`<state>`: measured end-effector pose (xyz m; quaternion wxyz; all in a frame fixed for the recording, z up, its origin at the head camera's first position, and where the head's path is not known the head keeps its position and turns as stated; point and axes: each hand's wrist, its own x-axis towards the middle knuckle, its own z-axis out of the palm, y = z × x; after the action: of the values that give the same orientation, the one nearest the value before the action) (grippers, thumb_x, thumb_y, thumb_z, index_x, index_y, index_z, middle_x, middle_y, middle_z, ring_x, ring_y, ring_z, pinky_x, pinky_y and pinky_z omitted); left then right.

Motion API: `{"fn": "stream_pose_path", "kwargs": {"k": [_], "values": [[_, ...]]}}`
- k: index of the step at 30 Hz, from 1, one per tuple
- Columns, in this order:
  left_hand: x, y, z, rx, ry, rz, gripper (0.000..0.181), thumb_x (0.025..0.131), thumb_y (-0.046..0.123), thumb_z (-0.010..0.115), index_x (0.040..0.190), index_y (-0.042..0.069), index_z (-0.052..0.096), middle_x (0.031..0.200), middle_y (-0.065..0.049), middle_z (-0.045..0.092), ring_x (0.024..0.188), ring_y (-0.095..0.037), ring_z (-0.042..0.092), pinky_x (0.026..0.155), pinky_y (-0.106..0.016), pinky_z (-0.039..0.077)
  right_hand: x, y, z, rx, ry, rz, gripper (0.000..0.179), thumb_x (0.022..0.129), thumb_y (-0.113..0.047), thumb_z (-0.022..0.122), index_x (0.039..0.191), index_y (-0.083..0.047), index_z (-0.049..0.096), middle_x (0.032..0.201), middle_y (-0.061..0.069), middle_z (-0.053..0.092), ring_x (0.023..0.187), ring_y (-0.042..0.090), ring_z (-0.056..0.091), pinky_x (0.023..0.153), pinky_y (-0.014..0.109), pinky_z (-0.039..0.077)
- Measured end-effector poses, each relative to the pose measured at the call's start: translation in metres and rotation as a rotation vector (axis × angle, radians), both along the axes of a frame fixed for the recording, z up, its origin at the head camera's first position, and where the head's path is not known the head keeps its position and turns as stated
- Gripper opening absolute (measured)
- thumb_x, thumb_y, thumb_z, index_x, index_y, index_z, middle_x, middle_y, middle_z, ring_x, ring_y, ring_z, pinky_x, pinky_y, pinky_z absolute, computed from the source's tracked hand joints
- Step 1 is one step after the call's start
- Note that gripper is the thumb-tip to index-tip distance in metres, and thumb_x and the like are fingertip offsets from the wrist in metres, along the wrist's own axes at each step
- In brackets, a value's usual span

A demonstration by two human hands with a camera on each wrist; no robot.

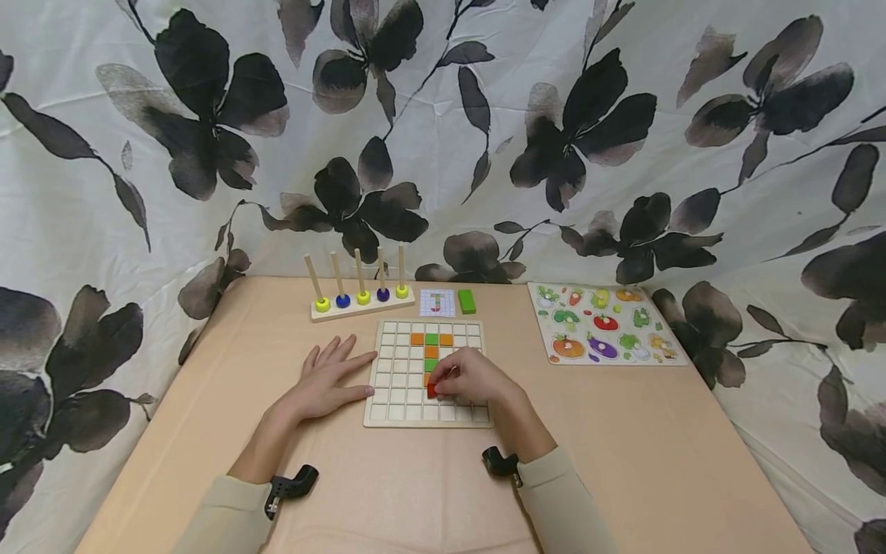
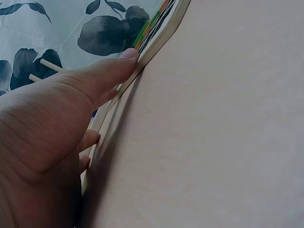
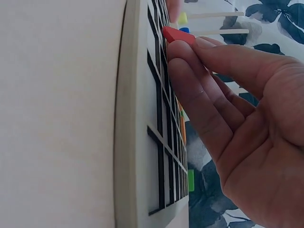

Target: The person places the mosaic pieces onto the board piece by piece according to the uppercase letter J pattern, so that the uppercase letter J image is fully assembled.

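Note:
A pale wooden grid board lies in front of me. Orange and green square tiles sit in its cells, three across near the top and a column running down from the middle one. Between thumb and fingertips my right hand pinches a small red block, held right over the board's grid just below that column. My left hand lies with fingers spread at the board's left side, the thumb against its edge. Part of the column is hidden behind the right hand.
Behind the board stand a peg rack with yellow and blue rings, a small card with a coloured J pattern, and a green block. A vegetable picture board lies at the back right. Floral cloth hangs behind the table.

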<state>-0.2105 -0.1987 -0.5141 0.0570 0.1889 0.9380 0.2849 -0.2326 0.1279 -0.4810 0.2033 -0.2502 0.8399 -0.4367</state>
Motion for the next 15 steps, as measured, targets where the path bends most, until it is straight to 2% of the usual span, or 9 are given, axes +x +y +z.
{"fn": "stream_pose_path", "kwargs": {"k": [2, 9, 15], "values": [[-0.0002, 0.0002, 0.0002, -0.001, 0.000, 0.000, 0.069, 0.095, 0.053, 0.071, 0.155, 0.026, 0.052, 0.173, -0.021, 0.019, 0.160, -0.049, 0.005, 0.122, -0.072, -0.005, 0.0003, -0.0006, -0.0007, 0.001, 0.004, 0.007, 0.010, 0.092, -0.004, 0.077, 0.094, -0.012, 0.082, 0.086, -0.003, 0.075, 0.088, 0.015, 0.060, 0.071, 0.024, 0.052], [-0.0009, -0.0002, -0.0013, -0.012, 0.005, -0.004, 0.069, 0.095, 0.054, 0.071, 0.155, 0.027, 0.052, 0.173, -0.021, 0.018, 0.160, -0.049, 0.005, 0.122, -0.072, -0.005, 0.0039, -0.0027, -0.0008, -0.027, -0.063, 0.020, 0.011, 0.091, 0.001, 0.076, 0.096, -0.007, 0.081, 0.084, 0.002, 0.075, 0.069, 0.013, 0.068, 0.067, 0.025, 0.060], [0.0005, 0.0005, 0.0005, -0.012, 0.019, -0.005, 0.069, 0.095, 0.054, 0.070, 0.155, 0.026, 0.052, 0.172, -0.023, 0.019, 0.159, -0.051, 0.007, 0.121, -0.073, -0.003, 0.0048, -0.0048, 0.0019, 0.042, 0.019, 0.052, 0.014, 0.087, -0.001, 0.081, 0.100, -0.007, 0.081, 0.079, -0.001, 0.072, 0.067, 0.010, 0.060, 0.062, 0.021, 0.051]]}}
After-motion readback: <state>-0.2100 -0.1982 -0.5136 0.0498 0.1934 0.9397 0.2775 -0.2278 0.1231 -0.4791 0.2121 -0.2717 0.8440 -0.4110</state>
